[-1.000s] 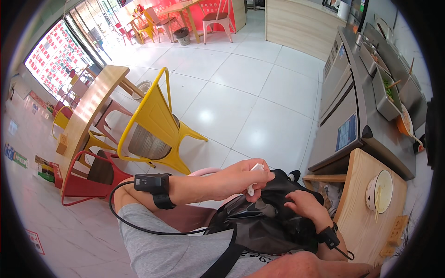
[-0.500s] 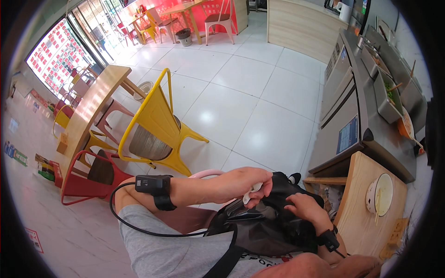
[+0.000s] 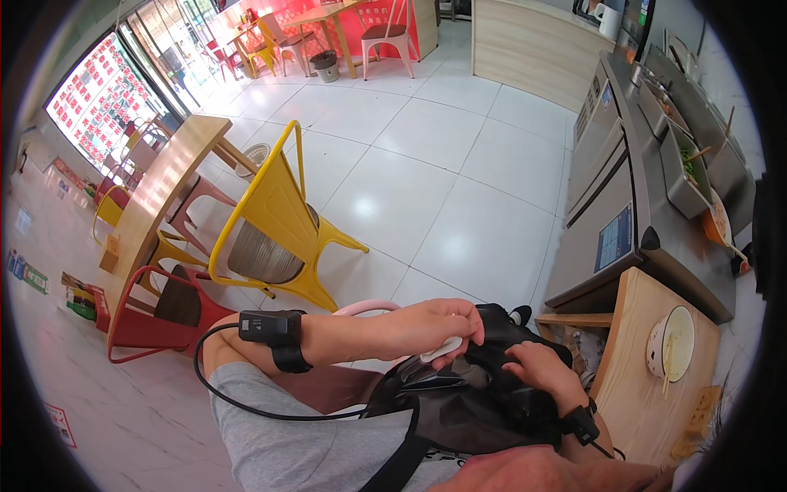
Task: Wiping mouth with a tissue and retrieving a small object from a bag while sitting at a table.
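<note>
My left hand (image 3: 449,321) is closed over my lap, its fingers pinched round a small folded white tissue (image 3: 443,350). Part of the tissue hangs out below the fingers; the rest is hidden in the hand. My right hand (image 3: 543,369) lies on the dark apron (image 3: 492,402) over my legs, fingers loosely stretched and nothing in them. Black bands with small boxes sit on both forearms, and a cable runs from the left one.
On my right, a wooden table (image 3: 616,361) holds a white bowl (image 3: 674,332) with noodles and chopsticks. Beyond it stands a steel counter (image 3: 602,197) with food trays. A yellow chair (image 3: 275,221), a red chair (image 3: 156,332) and a long table (image 3: 176,168) are on my left.
My left hand has turned slightly and its fingers have curled in more. The tissue now lies flatter and more sideways below them. My right hand stays put.
</note>
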`<move>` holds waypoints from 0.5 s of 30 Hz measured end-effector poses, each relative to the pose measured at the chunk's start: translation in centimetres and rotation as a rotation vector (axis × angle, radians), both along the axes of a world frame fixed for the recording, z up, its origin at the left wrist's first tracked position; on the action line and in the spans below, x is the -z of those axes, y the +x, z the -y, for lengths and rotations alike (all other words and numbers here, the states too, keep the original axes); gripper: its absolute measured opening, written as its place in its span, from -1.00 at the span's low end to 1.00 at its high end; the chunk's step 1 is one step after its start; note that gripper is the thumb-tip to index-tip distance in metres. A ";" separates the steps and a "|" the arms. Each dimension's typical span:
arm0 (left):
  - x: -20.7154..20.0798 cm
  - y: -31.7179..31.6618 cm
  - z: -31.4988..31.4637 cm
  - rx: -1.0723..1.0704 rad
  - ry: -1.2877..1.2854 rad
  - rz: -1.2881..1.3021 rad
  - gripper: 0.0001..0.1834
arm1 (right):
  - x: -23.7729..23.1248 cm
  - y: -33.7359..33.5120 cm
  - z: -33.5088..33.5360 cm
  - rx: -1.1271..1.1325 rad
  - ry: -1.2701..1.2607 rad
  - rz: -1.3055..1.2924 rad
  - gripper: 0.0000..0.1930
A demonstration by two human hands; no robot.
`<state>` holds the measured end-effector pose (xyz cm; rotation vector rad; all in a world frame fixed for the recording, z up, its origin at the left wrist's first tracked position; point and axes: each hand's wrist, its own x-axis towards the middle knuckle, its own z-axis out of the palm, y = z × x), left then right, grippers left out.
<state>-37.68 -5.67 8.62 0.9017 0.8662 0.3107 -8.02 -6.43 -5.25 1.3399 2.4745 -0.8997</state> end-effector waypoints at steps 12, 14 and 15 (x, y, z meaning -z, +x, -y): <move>-0.4 0.1 0.0 0.039 0.056 -0.063 -0.81 | 0.2 0.2 0.1 0.006 0.002 -0.014 -0.64; -0.4 -0.1 0.1 0.037 0.062 -0.062 -0.81 | 0.0 0.0 0.1 0.005 0.003 -0.009 -0.64; -0.5 -0.2 0.2 0.038 0.070 -0.070 -0.81 | -0.1 -0.1 0.1 0.005 0.002 -0.005 -0.64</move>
